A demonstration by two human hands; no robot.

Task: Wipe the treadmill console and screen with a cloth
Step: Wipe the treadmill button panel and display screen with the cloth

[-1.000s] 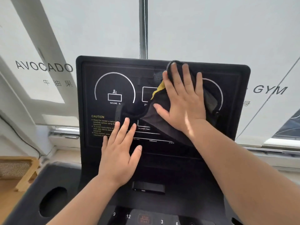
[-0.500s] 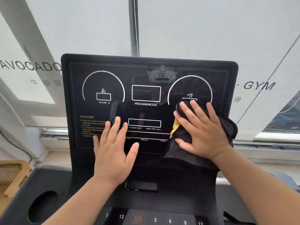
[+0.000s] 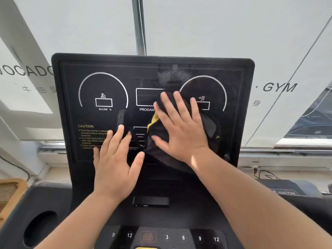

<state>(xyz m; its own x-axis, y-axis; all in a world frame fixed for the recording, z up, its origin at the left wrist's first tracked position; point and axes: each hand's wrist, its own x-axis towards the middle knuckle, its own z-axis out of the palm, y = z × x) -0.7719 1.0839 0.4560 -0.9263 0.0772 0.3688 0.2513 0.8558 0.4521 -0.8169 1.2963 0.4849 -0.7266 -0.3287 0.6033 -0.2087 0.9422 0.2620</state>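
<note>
From the head camera, the black screen (image 3: 104, 121) of the treadmill stands upright in the middle, with white dial outlines, the words INCLINE % and PROGAM, and a yellow CAUTION notice at its lower left.

The right hand (image 3: 181, 130) lies flat on the centre-right of the screen, between the middle box and the right dial. Its grip is wide: the fingers are straight and spread, and the palm presses a cloth (image 3: 159, 131) against the glass without curling round it. The cloth is dark with a yellow edge that shows left of the fingers. It is bunched under the hand and sticks out below the palm and to the right of it.

The left hand (image 3: 115, 164) rests flat on the lower part of the screen, just left of the cloth, and partly covers the caution text. Its grip is wide too, with straight fingers, the thumb spread out, and nothing held. The thumb tip is just beside the cloth's lower edge; I cannot tell whether they touch.

Below the screen, the dark console (image 3: 179, 218) slopes toward the camera. It carries a small black slot (image 3: 150, 201) and a row of number buttons (image 3: 167, 237) around a stop/start button (image 3: 148, 237). A round cup holder (image 3: 40, 229) sits at the lower left.

Behind the treadmill hang pale blinds (image 3: 197, 27) printed with GYM, and a metal pole (image 3: 139, 26) runs up above the screen.
</note>
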